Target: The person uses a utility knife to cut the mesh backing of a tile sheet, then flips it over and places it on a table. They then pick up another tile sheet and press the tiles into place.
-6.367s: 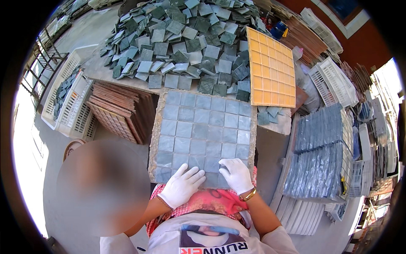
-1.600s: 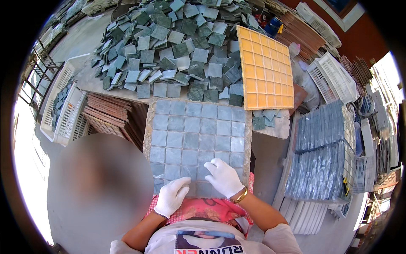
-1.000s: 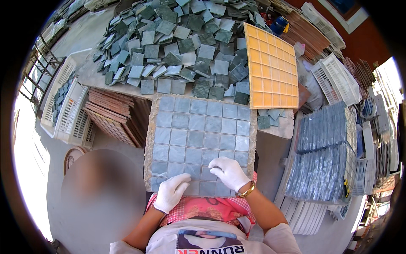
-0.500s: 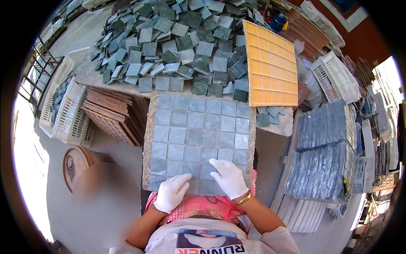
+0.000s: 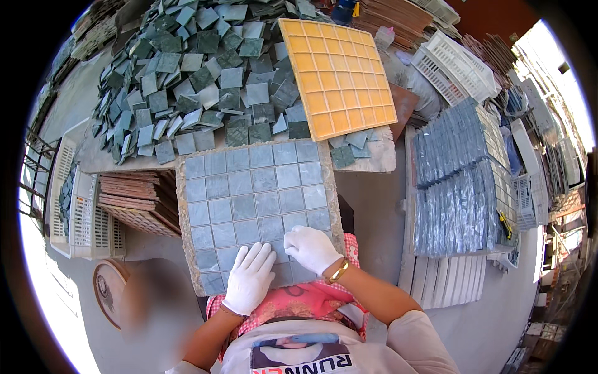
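Square blue-grey stone tiles (image 5: 254,181) lie in close rows on a rough-edged board (image 5: 184,212) in front of me, its near end at my lap. Both my hands wear white gloves. My left hand (image 5: 250,279) rests flat on the near tiles, its fingers stretched out. Beside it, my right hand (image 5: 311,248) is closed, its curled fingers on the near tiles. Whatever those fingers hold, if anything, is hidden. A yellow grid tray (image 5: 339,78) leans beyond the board's far right corner.
A heap of loose green-grey tiles (image 5: 205,87) covers the table beyond. Wrapped tile stacks (image 5: 451,206) stand at right, near a white crate (image 5: 451,65). Brown panels (image 5: 140,199), another white crate (image 5: 87,218) and a round wooden stool (image 5: 107,293) are at left.
My left hand has slid forward and flattened onto the tiles. My right hand's fingers have curled in. The whole scene has shifted left in the view.
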`<state>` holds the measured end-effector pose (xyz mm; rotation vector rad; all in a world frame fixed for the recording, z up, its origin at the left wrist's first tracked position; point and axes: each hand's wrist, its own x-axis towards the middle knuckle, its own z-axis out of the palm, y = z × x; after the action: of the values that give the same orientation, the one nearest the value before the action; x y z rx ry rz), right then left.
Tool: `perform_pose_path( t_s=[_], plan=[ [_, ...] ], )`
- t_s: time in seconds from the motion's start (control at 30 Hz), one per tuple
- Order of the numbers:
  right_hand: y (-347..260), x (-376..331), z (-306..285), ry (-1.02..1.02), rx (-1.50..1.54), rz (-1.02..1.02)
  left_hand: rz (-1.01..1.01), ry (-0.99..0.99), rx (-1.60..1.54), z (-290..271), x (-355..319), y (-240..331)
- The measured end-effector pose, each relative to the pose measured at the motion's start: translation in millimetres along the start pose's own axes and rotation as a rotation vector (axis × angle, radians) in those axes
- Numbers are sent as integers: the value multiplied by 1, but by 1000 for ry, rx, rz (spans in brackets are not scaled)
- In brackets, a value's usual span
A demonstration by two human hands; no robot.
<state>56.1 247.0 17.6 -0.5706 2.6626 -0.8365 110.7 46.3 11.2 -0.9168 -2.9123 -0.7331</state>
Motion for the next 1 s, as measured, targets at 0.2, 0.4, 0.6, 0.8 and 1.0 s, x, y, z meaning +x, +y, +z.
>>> perform_pose_path(
  t_s=[0.2, 0.4, 0.6, 0.8, 1.0],
  plan=[
    [1, 1, 11, 66, -44, 4, 104, -27, 91, 7, 10, 8],
    [25, -6, -15, 253, 560, 73, 112, -56, 157, -5, 17, 18],
    [36, -27, -25, 460, 886, 294, 158, -156, 189, 3, 10, 19],
    [49, -32, -35, 594, 748, 305, 246, -107, 223, -5, 23, 19],
    [74, -10, -57, 785, 517, 281, 105, 2, 86, -2, 37, 14]
  ],
)
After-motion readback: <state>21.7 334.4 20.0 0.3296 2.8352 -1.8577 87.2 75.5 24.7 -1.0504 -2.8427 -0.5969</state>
